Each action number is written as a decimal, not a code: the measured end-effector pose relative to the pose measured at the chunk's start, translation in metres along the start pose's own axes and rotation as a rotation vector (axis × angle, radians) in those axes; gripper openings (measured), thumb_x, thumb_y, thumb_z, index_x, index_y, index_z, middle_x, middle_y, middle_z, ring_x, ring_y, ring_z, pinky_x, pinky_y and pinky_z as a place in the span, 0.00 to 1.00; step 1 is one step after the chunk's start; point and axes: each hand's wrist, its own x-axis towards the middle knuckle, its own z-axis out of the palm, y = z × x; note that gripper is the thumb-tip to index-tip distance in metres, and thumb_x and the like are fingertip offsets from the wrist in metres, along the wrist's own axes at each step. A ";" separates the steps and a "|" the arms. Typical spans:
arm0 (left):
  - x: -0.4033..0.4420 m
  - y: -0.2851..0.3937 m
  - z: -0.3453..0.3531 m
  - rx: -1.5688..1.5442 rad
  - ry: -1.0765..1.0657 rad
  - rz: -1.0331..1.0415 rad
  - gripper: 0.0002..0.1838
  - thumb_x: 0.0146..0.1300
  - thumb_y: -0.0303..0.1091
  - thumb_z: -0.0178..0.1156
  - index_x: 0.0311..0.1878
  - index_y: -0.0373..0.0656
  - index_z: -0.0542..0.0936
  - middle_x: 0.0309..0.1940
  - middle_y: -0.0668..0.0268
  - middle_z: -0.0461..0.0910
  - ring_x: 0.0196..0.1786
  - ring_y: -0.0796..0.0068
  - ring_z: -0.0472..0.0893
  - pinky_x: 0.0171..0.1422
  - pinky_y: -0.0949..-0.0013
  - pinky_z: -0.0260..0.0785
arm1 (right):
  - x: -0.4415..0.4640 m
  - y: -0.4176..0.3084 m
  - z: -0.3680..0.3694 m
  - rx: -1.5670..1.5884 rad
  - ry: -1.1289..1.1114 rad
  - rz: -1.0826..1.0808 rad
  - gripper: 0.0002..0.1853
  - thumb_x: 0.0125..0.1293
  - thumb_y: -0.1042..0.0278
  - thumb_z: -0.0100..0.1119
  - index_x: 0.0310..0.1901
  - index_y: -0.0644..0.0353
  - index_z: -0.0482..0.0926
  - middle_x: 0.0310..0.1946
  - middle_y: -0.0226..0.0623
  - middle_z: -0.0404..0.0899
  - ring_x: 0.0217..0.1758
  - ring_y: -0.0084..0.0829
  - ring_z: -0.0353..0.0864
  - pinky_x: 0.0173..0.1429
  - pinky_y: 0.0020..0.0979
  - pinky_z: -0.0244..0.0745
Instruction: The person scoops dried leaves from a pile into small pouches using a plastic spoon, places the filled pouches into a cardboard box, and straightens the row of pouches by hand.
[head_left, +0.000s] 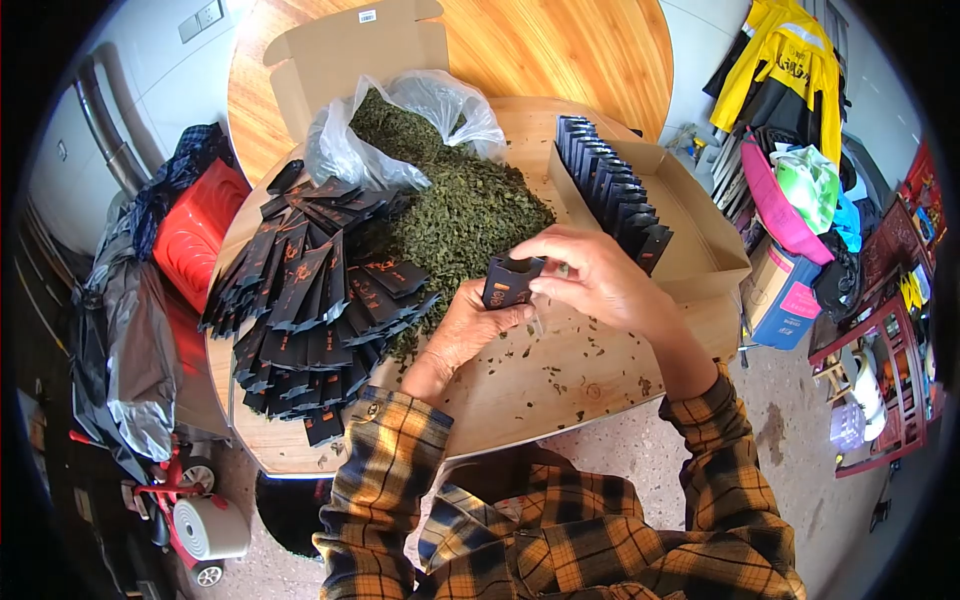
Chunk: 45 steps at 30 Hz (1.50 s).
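My left hand (468, 325) is closed around a small black packet (508, 283) with orange print, held upright with its mouth at the top. Over that mouth, the bent fingers of my right hand (590, 275) come together, with a bit of green leaf showing between them. How much they hold is hidden. Just beyond both hands lies a large heap of dried green leaves (465, 205), spilling from a clear plastic bag (345, 150). To the left, many flat black packets (300, 290) are piled in overlapping fans.
At the right, an open cardboard box (700, 205) holds a row of upright black packets (605, 180). Loose leaf bits (570, 385) dot the near tabletop (490, 420). A brown carton (300, 70) stands behind the bag. A red plastic stool (200, 225) is beside the table's left edge.
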 end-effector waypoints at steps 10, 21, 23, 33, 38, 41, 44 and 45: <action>0.001 -0.003 0.000 0.038 0.002 -0.039 0.10 0.55 0.27 0.71 0.41 0.43 0.84 0.34 0.73 0.83 0.38 0.84 0.79 0.45 0.76 0.74 | -0.003 0.000 0.003 0.164 0.099 0.183 0.06 0.60 0.81 0.62 0.40 0.67 0.78 0.29 0.33 0.79 0.33 0.16 0.78 0.38 0.22 0.74; -0.002 0.010 0.005 0.002 0.061 -0.008 0.12 0.54 0.22 0.69 0.43 0.39 0.83 0.34 0.73 0.83 0.36 0.85 0.79 0.44 0.78 0.73 | -0.011 0.000 -0.006 0.475 0.231 0.224 0.02 0.64 0.76 0.60 0.35 0.65 0.79 0.26 0.32 0.81 0.28 0.16 0.77 0.33 0.21 0.72; 0.000 0.006 0.001 -0.073 0.044 -0.056 0.10 0.56 0.21 0.68 0.41 0.41 0.83 0.33 0.75 0.82 0.35 0.86 0.78 0.42 0.79 0.72 | -0.015 -0.014 -0.033 0.475 0.366 0.223 0.02 0.65 0.76 0.59 0.37 0.64 0.80 0.25 0.33 0.81 0.25 0.18 0.77 0.28 0.19 0.71; 0.002 0.000 0.002 -0.017 0.023 0.024 0.07 0.58 0.22 0.66 0.40 0.40 0.82 0.33 0.69 0.84 0.37 0.82 0.81 0.47 0.76 0.73 | -0.094 -0.016 -0.127 0.185 0.673 0.202 0.06 0.64 0.81 0.58 0.41 0.67 0.80 0.29 0.36 0.82 0.30 0.23 0.82 0.36 0.23 0.79; 0.001 -0.001 0.004 0.015 0.022 0.034 0.06 0.60 0.24 0.66 0.40 0.40 0.82 0.32 0.75 0.81 0.35 0.88 0.77 0.43 0.80 0.70 | -0.107 0.006 -0.123 0.147 0.637 0.265 0.06 0.65 0.80 0.57 0.42 0.66 0.80 0.30 0.34 0.82 0.32 0.22 0.82 0.38 0.22 0.79; 0.000 0.000 0.005 0.027 0.021 0.032 0.05 0.61 0.25 0.65 0.41 0.40 0.82 0.31 0.74 0.81 0.35 0.87 0.77 0.43 0.80 0.71 | -0.105 0.022 -0.120 0.182 0.617 0.276 0.05 0.65 0.79 0.58 0.41 0.66 0.80 0.30 0.33 0.82 0.32 0.21 0.82 0.38 0.22 0.78; 0.000 -0.002 0.003 0.039 0.010 0.024 0.06 0.61 0.24 0.65 0.41 0.39 0.82 0.32 0.71 0.82 0.36 0.84 0.79 0.46 0.77 0.72 | -0.104 0.040 -0.117 0.198 0.593 0.294 0.05 0.65 0.79 0.58 0.41 0.66 0.80 0.29 0.33 0.82 0.32 0.21 0.82 0.38 0.22 0.79; 0.001 -0.002 0.002 0.038 -0.001 0.015 0.06 0.60 0.24 0.65 0.41 0.38 0.81 0.33 0.68 0.83 0.38 0.81 0.81 0.49 0.75 0.73 | -0.104 0.045 -0.116 0.209 0.579 0.313 0.05 0.65 0.78 0.58 0.41 0.66 0.79 0.29 0.33 0.82 0.31 0.21 0.82 0.38 0.22 0.79</action>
